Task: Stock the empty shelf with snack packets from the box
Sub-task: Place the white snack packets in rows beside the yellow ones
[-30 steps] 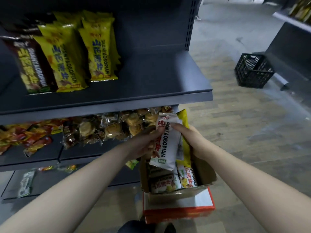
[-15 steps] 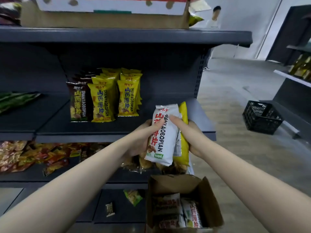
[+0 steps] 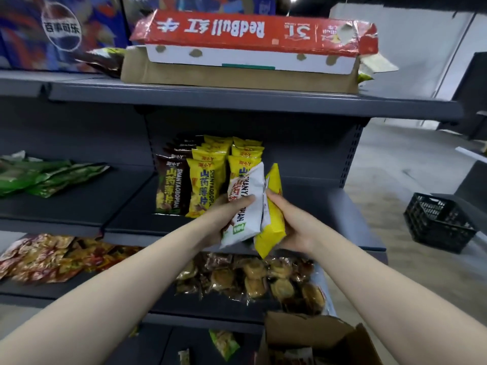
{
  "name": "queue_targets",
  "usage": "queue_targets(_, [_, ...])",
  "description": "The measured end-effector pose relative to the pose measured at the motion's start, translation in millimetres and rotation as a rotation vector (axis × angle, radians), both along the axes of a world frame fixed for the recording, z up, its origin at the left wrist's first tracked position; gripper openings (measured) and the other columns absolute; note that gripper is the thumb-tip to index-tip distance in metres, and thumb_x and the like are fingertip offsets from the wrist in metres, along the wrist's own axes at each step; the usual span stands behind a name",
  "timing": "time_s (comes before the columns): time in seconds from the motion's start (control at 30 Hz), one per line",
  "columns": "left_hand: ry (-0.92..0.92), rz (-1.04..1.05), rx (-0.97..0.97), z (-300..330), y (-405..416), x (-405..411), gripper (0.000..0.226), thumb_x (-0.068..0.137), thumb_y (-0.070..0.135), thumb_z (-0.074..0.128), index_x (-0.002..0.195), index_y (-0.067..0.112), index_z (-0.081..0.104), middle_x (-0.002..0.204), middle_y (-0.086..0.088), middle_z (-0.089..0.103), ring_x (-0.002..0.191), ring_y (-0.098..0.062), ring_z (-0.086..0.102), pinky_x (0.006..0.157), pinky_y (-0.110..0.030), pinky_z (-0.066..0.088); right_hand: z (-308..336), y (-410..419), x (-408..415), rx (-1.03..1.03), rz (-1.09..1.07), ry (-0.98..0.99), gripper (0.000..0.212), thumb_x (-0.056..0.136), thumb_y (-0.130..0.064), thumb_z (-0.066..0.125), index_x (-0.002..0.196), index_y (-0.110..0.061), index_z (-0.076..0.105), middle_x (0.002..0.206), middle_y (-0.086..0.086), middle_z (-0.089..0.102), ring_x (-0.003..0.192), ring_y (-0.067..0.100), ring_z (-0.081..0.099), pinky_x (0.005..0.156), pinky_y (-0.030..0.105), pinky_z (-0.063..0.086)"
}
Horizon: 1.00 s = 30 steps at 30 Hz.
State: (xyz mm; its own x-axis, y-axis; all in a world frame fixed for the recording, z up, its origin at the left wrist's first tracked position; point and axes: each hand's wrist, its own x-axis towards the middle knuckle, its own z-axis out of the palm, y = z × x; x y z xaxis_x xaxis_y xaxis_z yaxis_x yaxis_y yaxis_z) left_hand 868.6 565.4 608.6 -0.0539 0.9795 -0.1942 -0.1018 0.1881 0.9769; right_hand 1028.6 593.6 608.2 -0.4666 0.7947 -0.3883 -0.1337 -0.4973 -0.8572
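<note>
Both hands are up in front of the middle shelf (image 3: 329,206), each with a packet in its grip. The left hand (image 3: 224,217) has its fingers curled round a white snack packet (image 3: 246,206), thumb laid across the printed face; the right hand (image 3: 291,222) clasps a yellow snack packet (image 3: 272,227) from the side, fingers wrapped over its edge. The two packets stand nearly upright and touch each other, white one to the left, both held just in front of the shelf's lip — not set down on it.

Behind them on that shelf stand rows of stocked packets (image 3: 208,185), yellow ones beside a brown row at the left, all upright. The right part of the shelf is bare grey metal.

The cardboard box (image 3: 316,338) sits low at the bottom right, flaps open, with more packets just visible inside. Above, on the top shelf, lies a red carton (image 3: 253,43) on flattened cardboard. Wrapped pastries (image 3: 253,277) fill the shelf below the hands, green bags (image 3: 44,175) lie far left, and a black crate (image 3: 440,222) rests on the floor to the right.
</note>
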Motion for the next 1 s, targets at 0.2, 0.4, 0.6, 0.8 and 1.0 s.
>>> queue_targets(0.2, [0.132, 0.19, 0.226, 7, 12, -50, 0.028, 0.086, 0.027, 0.066, 0.108, 0.018, 0.051, 0.097, -0.003, 0.064, 0.089, -0.026, 0.062, 0.074, -0.04, 0.052, -12, 39, -53, 0.33, -0.423, -0.308, 0.059, 0.081, -0.041, 0.071, 0.126, -0.014, 0.043, 0.107, 0.002, 0.062, 0.089, 0.02, 0.063, 0.071, 0.031, 0.053])
queue_targets(0.4, [0.158, 0.249, 0.33, 9, 21, -85, 0.033, 0.085, 0.022, 0.067, 0.112, 0.012, 0.05, 0.106, -0.012, 0.064, 0.089, -0.031, 0.063, 0.073, -0.05, 0.053, -28, 69, -96, 0.681, -0.624, -0.724, 0.079, 0.078, -0.044, 0.067, 0.14, -0.017, 0.026, 0.13, 0.009, 0.051, 0.117, 0.032, 0.052, 0.095, 0.05, 0.047])
queue_targets(0.6, [0.128, 0.236, 0.34, 5, 31, -116, 0.024, 0.086, 0.023, 0.064, 0.106, 0.026, 0.051, 0.101, 0.003, 0.066, 0.091, -0.02, 0.064, 0.057, -0.03, 0.049, -43, 93, -128, 0.803, -0.747, -1.11, 0.078, 0.082, -0.048, 0.062, 0.141, -0.01, 0.027, 0.133, 0.01, 0.045, 0.126, 0.031, 0.043, 0.095, 0.044, 0.038])
queue_targets(0.8, [0.113, 0.198, 0.318, -4, 46, -135, 0.036, 0.085, 0.023, 0.065, 0.119, 0.023, 0.052, 0.107, 0.003, 0.067, 0.1, -0.019, 0.065, 0.085, -0.042, 0.053, -59, 115, -150, 0.811, -0.86, -1.267, 0.086, 0.079, -0.052, 0.063, 0.145, -0.009, 0.028, 0.135, 0.011, 0.042, 0.124, 0.03, 0.04, 0.093, 0.044, 0.037])
queue_targets(1.0, [0.078, 0.215, 0.346, -3, 64, -134, 0.037, 0.086, 0.023, 0.063, 0.12, 0.017, 0.05, 0.103, 0.005, 0.066, 0.092, -0.017, 0.065, 0.054, -0.02, 0.046, -64, 122, -151, 0.808, -0.892, -1.243, 0.091, 0.079, -0.056, 0.062, 0.147, -0.01, 0.024, 0.143, 0.01, 0.037, 0.128, 0.029, 0.038, 0.096, 0.045, 0.038])
